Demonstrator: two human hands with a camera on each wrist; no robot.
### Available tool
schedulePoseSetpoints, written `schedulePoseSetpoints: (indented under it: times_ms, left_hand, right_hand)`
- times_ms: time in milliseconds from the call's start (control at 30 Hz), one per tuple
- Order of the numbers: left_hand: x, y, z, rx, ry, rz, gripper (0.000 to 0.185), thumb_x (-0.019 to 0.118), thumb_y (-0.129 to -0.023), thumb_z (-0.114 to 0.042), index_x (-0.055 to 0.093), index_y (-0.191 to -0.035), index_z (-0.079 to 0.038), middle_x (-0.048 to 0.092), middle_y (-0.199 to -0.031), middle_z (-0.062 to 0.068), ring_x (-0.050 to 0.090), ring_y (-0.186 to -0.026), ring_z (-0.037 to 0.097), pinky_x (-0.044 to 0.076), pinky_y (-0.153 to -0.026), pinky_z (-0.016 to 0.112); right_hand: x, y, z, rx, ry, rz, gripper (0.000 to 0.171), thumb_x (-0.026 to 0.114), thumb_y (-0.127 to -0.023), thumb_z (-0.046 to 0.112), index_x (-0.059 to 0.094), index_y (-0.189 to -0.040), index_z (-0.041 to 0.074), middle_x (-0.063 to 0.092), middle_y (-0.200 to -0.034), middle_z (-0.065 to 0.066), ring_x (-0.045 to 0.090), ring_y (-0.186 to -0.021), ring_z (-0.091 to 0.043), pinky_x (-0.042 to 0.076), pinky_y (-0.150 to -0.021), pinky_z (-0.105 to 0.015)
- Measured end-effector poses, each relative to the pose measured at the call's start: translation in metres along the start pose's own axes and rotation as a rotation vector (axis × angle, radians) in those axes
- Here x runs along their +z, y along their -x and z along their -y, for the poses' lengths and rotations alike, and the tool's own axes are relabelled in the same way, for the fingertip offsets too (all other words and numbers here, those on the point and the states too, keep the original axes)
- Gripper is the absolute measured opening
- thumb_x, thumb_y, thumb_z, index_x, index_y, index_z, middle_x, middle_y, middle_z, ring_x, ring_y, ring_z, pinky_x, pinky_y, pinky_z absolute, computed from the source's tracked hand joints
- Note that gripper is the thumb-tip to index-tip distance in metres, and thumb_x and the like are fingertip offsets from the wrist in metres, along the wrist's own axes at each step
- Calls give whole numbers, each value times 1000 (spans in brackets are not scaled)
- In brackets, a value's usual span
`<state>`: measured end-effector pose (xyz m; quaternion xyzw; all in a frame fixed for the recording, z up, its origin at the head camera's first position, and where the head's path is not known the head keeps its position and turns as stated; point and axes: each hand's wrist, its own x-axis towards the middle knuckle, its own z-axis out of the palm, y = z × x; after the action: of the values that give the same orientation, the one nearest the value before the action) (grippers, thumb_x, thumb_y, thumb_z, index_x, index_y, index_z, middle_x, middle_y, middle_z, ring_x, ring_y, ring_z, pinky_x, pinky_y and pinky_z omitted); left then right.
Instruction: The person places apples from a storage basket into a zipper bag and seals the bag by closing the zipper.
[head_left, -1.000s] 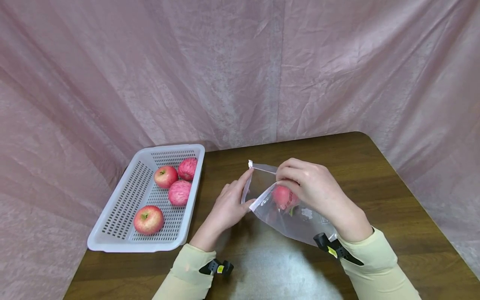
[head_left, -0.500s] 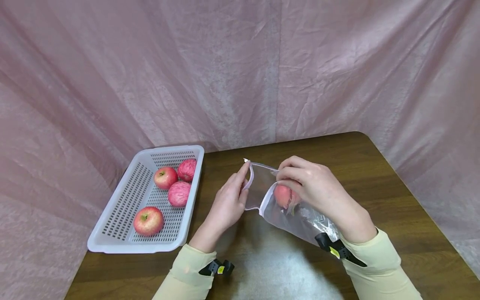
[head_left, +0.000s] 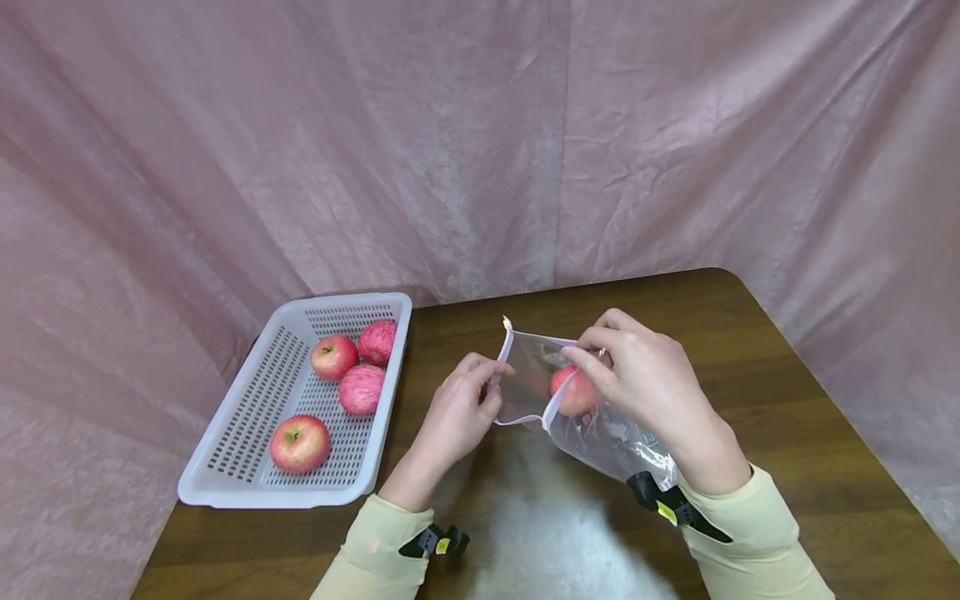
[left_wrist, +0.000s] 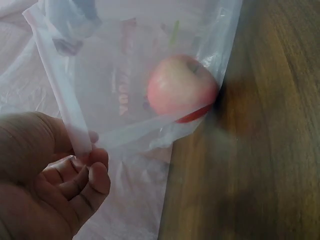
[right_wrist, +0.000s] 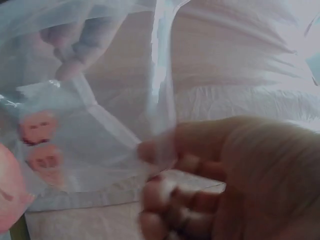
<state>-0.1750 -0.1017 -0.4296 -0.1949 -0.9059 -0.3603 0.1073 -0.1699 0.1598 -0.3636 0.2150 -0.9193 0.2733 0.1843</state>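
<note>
— Where's your apple (left_wrist: 181, 89)?
— Inside the clear bag (head_left: 600, 443).
— And the fingers?
— Your left hand (head_left: 459, 410) and right hand (head_left: 654, 373) each pinch its rim (head_left: 553, 408); hold those 2 edges gently apart.

This person's forearms (head_left: 375, 550) reach forward, slanting toward each other. The left hand (head_left: 459, 406) pinches, fingers curled — and facing it, the right hand (head_left: 647, 371) pinches too, thumb against fingers.
</note>
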Motion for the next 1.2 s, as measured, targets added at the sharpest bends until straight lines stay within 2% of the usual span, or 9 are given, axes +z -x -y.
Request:
schedulePoseSetpoints:
  times_ms: [167, 267, 433, 600, 733, 800, 1033, 1200]
  left_hand:
    - [4, 0, 0, -3, 29, 3, 31, 77, -97, 5, 78, -125, -7, 66, -114, 5, 61, -86, 18, 53, -72, 32]
    - [10, -2, 1, 17, 45, -29, 34, 81, -94, 5, 78, -126, -7, 67, -116, 6, 61, -87, 19, 54, -74, 32]
    - [21, -7, -1, 48, 65, -133, 34, 80, -94, 6, 78, -125, -7, 67, -116, 7, 61, -85, 19, 54, -74, 32]
    - [29, -13, -6, 97, 76, -261, 37, 79, -95, 7, 77, -128, -8, 66, -118, 8, 61, -85, 21, 54, -73, 33]
    - [29, -18, -12, 130, 86, -310, 37, 77, -96, 7, 75, -130, -8, 66, -121, 10, 62, -86, 22, 54, -73, 36]
    - [28, -18, -13, 126, 86, -307, 37, 77, -97, 6, 75, -131, -8, 65, -122, 10, 63, -87, 23, 55, -73, 37]
    - [25, -15, -9, 65, 60, -267, 38, 78, -96, 6, 74, -132, -6, 64, -121, 10, 62, -85, 22, 55, -73, 36]
    - [20, -13, -2, 46, 31, -222, 39, 79, -95, 4, 74, -133, -4, 65, -120, 12, 63, -85, 22, 56, -74, 36]
  right_hand:
    - [-1, -2, 1, 42, 9, 105, 14, 73, -97, 11, 86, -103, 13, 70, -101, 3, 69, -81, -16, 55, -71, -42]
    - [-4, -2, 0, 29, 2, 86, 21, 72, -92, 1, 87, -104, 11, 72, -102, 1, 68, -82, -18, 54, -72, -43]
    - [-7, 0, -1, -10, 13, -102, 30, 71, -90, -10, 88, -105, 9, 71, -102, -2, 68, -77, -21, 52, -66, -44]
    - [-9, 0, 2, -90, -7, -297, 36, 70, -89, -16, 88, -108, 8, 68, -104, -6, 66, -77, -21, 52, -64, -43]
    - [-11, -1, 4, -127, -27, -364, 40, 64, -90, -18, 87, -111, 6, 68, -107, -8, 67, -81, -21, 52, -66, -41]
    - [-11, 0, 6, -113, -37, -344, 41, 61, -90, -17, 87, -112, 6, 70, -109, -6, 67, -80, -19, 51, -68, -40]
    - [-11, 2, 9, -28, -17, -168, 39, 57, -91, -6, 86, -113, 8, 78, -119, -3, 73, -81, -16, 56, -72, -44]
    - [-3, 0, 10, -14, -26, -136, 40, 56, -92, -3, 85, -117, 8, 80, -121, -3, 70, -75, -14, 53, -68, -41]
